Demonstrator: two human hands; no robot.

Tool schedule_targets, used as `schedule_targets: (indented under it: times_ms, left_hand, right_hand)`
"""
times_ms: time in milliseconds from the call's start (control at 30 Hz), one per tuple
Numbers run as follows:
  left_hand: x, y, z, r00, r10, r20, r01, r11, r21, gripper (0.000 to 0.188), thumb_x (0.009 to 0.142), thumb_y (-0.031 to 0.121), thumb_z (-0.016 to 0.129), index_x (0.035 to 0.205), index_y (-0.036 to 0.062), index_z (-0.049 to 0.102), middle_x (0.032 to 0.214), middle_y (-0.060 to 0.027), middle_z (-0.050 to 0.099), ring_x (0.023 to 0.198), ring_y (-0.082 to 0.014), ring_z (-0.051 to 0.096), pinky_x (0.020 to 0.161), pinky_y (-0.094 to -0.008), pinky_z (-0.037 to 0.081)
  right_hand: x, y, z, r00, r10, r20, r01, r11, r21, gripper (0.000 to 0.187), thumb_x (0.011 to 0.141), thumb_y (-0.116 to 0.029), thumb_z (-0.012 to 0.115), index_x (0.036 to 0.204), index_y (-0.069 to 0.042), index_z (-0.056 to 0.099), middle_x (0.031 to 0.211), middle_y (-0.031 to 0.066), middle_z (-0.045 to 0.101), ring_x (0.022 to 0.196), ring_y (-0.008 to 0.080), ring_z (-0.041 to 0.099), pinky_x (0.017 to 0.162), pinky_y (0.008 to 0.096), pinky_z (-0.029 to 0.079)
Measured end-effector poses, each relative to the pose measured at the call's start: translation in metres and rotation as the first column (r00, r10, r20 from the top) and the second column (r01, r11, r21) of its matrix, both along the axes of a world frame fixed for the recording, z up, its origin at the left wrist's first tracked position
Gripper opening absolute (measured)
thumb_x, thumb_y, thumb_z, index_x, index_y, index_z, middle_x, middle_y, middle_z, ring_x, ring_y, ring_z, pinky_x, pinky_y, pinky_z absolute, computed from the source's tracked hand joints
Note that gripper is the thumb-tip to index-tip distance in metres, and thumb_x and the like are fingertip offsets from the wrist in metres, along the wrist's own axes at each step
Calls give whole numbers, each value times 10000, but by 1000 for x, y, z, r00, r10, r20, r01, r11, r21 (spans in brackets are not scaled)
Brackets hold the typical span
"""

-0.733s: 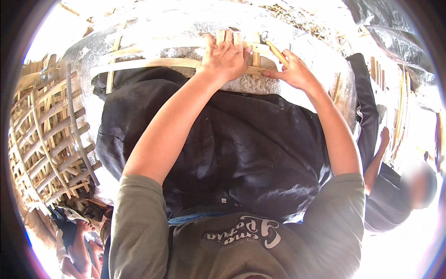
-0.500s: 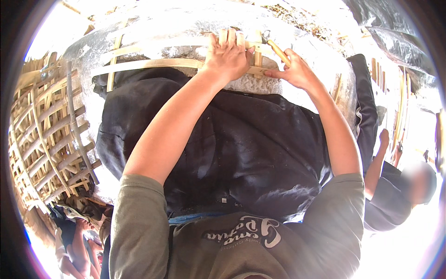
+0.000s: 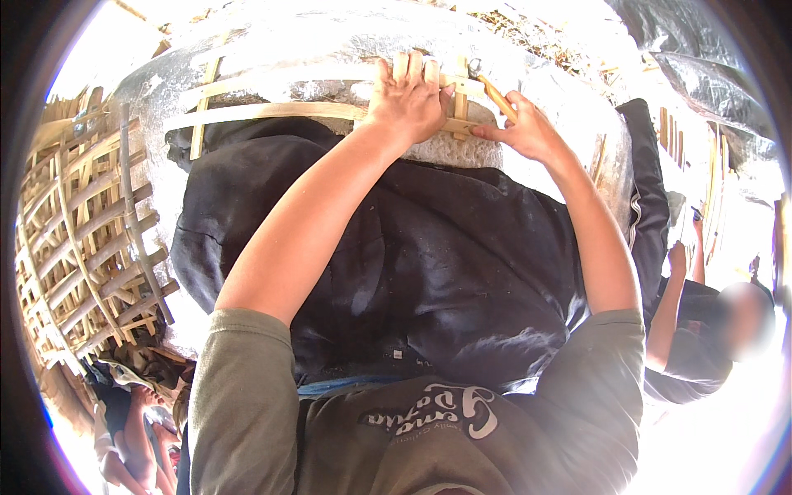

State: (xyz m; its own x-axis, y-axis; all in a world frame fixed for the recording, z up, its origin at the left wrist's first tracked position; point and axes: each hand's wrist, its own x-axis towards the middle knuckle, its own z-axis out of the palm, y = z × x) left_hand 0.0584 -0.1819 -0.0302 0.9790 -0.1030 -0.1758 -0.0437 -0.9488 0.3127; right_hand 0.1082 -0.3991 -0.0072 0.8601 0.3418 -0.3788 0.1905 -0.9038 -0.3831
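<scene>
A ladder-like frame of pale wooden or bamboo strips (image 3: pixel 264 110) lies over a bright, plastic-covered surface, past the dark cloth on my lap. Two long strips run left to right, with a short crosspiece (image 3: pixel 200 107) at the left and another crosspiece (image 3: pixel 461 92) at the right. My left hand (image 3: pixel 406 103) lies across both long strips near the right end, fingers stretched out and thumb pointing right. Closed around a slim yellow-handled tool (image 3: pixel 497 97), my right hand (image 3: pixel 528 128) is beside the right end, its thumb at the lower strip. Glare hides the tool's tip.
Dark cloth (image 3: pixel 445 247) covers my legs. Woven bamboo lattice panels (image 3: pixel 87 247) stand at the left. Another person (image 3: pixel 693 330) works at the right, arms raised. A black plastic sheet (image 3: pixel 701 74) hangs at the upper right, and bare limbs (image 3: pixel 136 445) show at the lower left.
Both my hands and the frame stay almost in place. The yellow-handled tool has shifted very slightly. At the right, the other person's arms have moved, and a second raised forearm shows more plainly.
</scene>
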Motion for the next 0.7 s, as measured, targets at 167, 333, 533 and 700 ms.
schedule_targets:
  times_ms: [167, 333, 533, 700]
  left_hand:
    - [-1, 2, -5, 999, 22, -27, -22, 1000, -10, 651, 1083, 445, 235, 1533, -17, 328, 1613, -264, 266, 1535, -378, 188, 1229, -626, 98]
    - [-4, 0, -14, 998, 47, 42, -44, 997, -62, 652, 1083, 444, 231, 1530, -22, 327, 1607, -264, 271, 1529, -382, 201, 1228, -623, 99]
    - [-4, 1, -7, 999, 5, 44, -5, 1000, 2, 659, 1092, 441, 196, 1511, -42, 354, 1582, -302, 299, 1507, -399, 268, 1219, -626, 140]
    - [-4, 1, -3, 999, -10, 42, 9, 1000, 23, 658, 1095, 436, 181, 1521, -37, 348, 1589, -286, 301, 1506, -389, 272, 1218, -620, 165]
  right_hand:
    - [1, 6, 6, 998, -5, -62, 3, 1000, -29, 788, 664, -592, 898, 1107, -10, 603, 879, 125, 641, 811, 233, 626, 730, 376, 504]
    - [-5, 5, 8, 998, -29, -49, 30, 999, 25, 767, 674, -599, 890, 1090, -22, 602, 847, 109, 621, 784, 208, 616, 708, 359, 503]
    - [-4, -1, 3, 985, -146, -87, 153, 985, 80, 639, 795, -581, 803, 1059, -34, 605, 829, 106, 607, 777, 210, 611, 722, 383, 510]
    - [-1, -30, 11, 961, -148, 234, 107, 978, 181, 460, 985, -432, 641, 1096, 12, 597, 830, 123, 610, 767, 236, 605, 753, 406, 503]
